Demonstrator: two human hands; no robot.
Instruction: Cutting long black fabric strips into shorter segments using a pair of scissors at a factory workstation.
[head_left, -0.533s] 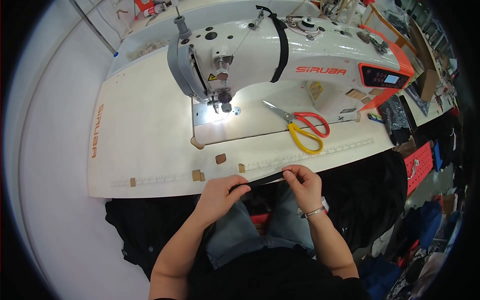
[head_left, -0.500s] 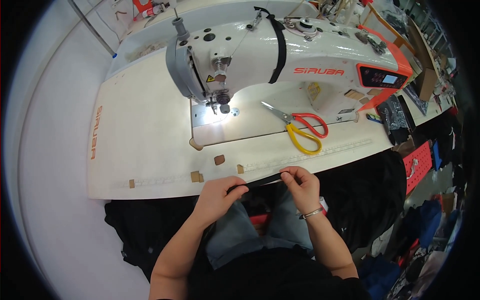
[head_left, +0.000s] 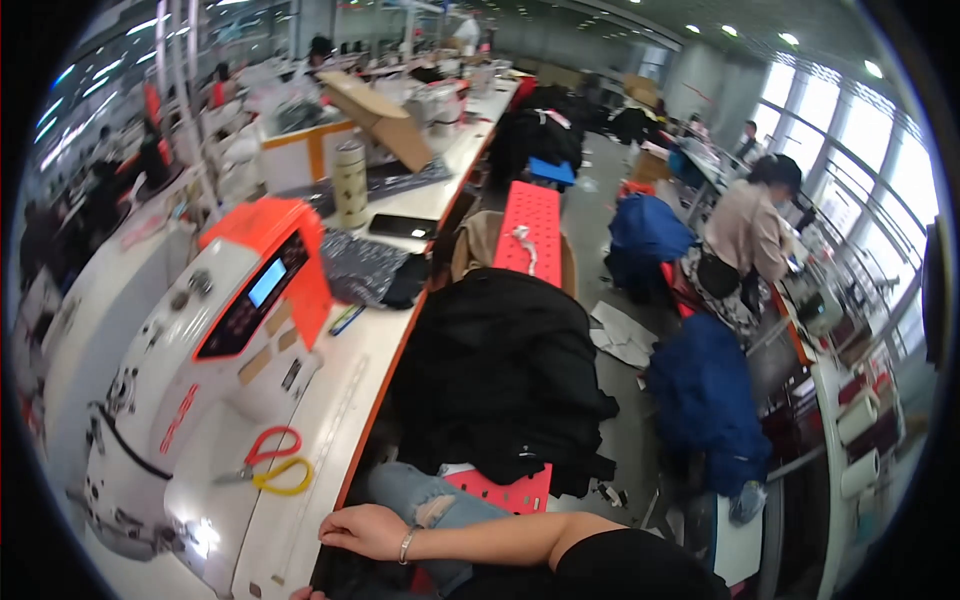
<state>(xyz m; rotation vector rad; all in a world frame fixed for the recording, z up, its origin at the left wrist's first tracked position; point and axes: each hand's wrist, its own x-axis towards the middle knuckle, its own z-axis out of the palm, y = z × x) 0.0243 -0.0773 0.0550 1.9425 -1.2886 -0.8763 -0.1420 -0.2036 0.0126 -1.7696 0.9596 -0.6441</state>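
Observation:
My right hand (head_left: 365, 531) is at the front edge of the white sewing table, its fingers closed in a pinch on a narrow black fabric strip (head_left: 318, 574), of which only a dark sliver shows. At the lower rim, fingertips of my left hand (head_left: 307, 594) show at the strip's other end; the rest of that hand is out of view. On the table lie thread shears (head_left: 290, 478) with one red and one yellow handle, apart from both hands. Beside them stands a white and orange sewing machine (head_left: 150, 400) with its needle lamp lit.
Black garments (head_left: 500, 370) are heaped on a red perforated bench (head_left: 530, 230) at my right. A phone (head_left: 403, 226), a tumbler (head_left: 350, 185) and a plastic-wrapped packet (head_left: 360, 268) sit farther along the table. Blue cloth bundles (head_left: 705, 390) and a seated co-worker (head_left: 745, 225) are across the aisle.
The view has swung far to the right, bringing the aisle and co-worker in. My left hand has mostly dropped out of the picture; the strip shows far less.

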